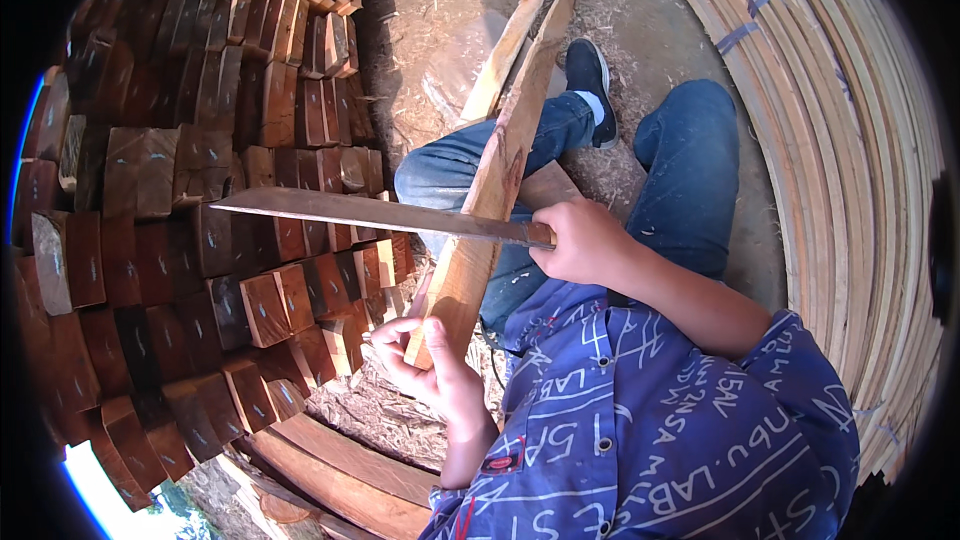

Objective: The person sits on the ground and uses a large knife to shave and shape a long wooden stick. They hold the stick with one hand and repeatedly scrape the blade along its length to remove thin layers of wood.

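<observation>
My right hand (588, 243) is closed around the wooden handle of a machete (370, 212). Its long dull blade points left and lies crosswise over a wooden plank (500, 175); whether it touches the wood I cannot tell. The plank is pale, rough-edged and narrower at its far end, slanting away from me across my bent leg. At its near end my left hand (447, 380) grips it, thumb along one side and fingers round the other. Beyond it lies a second pale plank (515, 40), partly behind the first.
Stacked wood blocks (190, 270) rise in rows on my left. To the right runs a long pile of thin wooden strips (835, 160) tied with blue bands. Curved timber (340, 475) lies at the lower left. Shavings (385, 420) litter the ground around my legs (690, 170).
</observation>
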`<action>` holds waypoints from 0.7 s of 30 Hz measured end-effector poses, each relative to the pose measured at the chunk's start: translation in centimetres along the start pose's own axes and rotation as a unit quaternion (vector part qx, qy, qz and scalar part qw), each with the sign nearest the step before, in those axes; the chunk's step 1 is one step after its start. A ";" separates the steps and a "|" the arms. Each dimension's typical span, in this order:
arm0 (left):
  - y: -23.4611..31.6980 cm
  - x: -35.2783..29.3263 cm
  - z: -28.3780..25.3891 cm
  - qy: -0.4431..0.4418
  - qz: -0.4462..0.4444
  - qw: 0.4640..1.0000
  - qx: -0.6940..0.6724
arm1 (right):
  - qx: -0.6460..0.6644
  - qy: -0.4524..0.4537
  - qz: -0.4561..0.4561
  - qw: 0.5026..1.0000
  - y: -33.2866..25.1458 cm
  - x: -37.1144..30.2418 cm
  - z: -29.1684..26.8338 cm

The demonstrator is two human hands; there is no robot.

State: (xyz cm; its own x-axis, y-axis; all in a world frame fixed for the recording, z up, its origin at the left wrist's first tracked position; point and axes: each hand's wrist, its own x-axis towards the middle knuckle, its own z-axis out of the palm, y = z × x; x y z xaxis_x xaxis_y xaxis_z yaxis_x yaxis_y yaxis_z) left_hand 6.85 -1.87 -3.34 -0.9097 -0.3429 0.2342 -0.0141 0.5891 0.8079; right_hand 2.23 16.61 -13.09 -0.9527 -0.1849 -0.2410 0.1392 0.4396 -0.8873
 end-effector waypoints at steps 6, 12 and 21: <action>0.8 0.2 0.5 0.001 0.014 1.000 0.004 | 0.021 -0.001 -0.029 0.999 -2.9 -0.5 -0.3; 0.0 0.6 0.4 0.005 -0.013 0.999 -0.041 | 0.006 0.039 0.005 0.999 0.5 0.7 0.5; 0.5 0.7 0.6 -0.001 0.011 0.999 -0.037 | 0.016 -0.009 -0.038 0.999 -3.0 0.2 -0.4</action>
State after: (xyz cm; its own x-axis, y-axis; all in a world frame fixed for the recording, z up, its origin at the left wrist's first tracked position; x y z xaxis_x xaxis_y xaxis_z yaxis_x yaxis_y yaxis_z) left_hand 5.94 -1.36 -3.06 -0.9100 -0.3299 0.2511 0.0356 0.5412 0.8401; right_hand 1.53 15.57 -10.34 -0.9558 -0.2328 -0.1797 0.0755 0.3963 -0.9150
